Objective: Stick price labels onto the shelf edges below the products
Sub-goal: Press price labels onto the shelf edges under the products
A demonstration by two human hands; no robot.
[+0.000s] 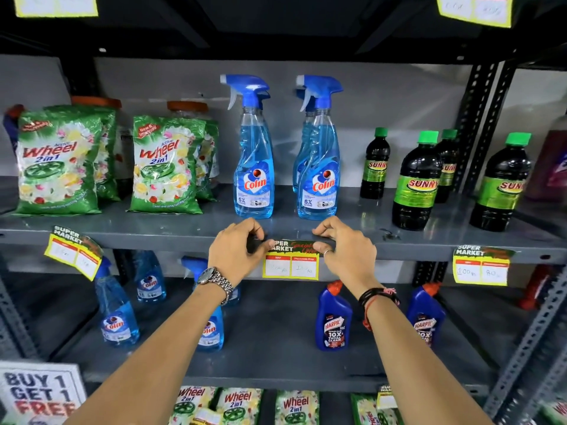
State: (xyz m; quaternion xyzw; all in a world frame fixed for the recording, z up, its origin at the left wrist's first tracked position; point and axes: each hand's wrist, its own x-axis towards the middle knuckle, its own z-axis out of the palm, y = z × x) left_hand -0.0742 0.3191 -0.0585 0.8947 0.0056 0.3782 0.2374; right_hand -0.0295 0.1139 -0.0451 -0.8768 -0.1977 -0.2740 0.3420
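Observation:
A yellow-edged price label [291,259] with a dark "Super Market" header lies against the grey shelf edge [171,237], below two blue Colin spray bottles [254,154]. My left hand [237,251] pinches the label's top left corner. My right hand [345,246] pinches the top right corner, thumb on the header. Both hands press the header strip onto the shelf edge. Another label [73,256] hangs tilted under the Wheel detergent bags [58,161], and a third label [481,265] hangs under the Sunny bottles [417,179].
The shelf below holds smaller Colin sprays [118,314] and Harpic bottles [333,317]. Wheel packs [239,406] fill the bottom row. A "Buy 1 Get 1 Free" sign [40,394] stands lower left. Perforated steel uprights [478,124] frame the right side.

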